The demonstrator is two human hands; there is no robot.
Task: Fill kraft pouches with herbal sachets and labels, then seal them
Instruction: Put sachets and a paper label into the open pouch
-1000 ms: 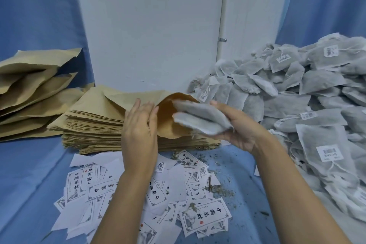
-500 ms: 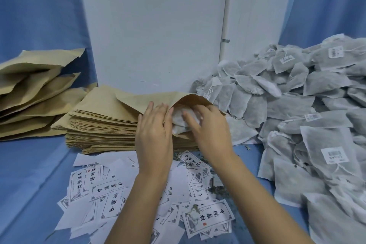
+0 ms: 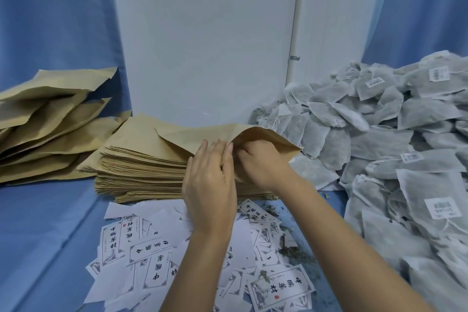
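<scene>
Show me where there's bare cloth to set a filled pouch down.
The best patch is the bare blue cloth at front left. It is bordered by the slumped kraft pouches behind, and by the flat pouch stack and scattered labels to its right. A narrow, crumb-strewn strip runs between the labels and the sachet heap. Centre front and the whole right side are crowded.

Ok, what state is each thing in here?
Top pouch, mouth held open.
Pouch stack, flat, under it.
Left pouches, bulging, piled.
Sachets, loose heap at right.
Labels, scattered, some face up.
Left hand, fingers straight on pouch lip.
Right hand, inside pouch mouth, fingertips hidden.
</scene>
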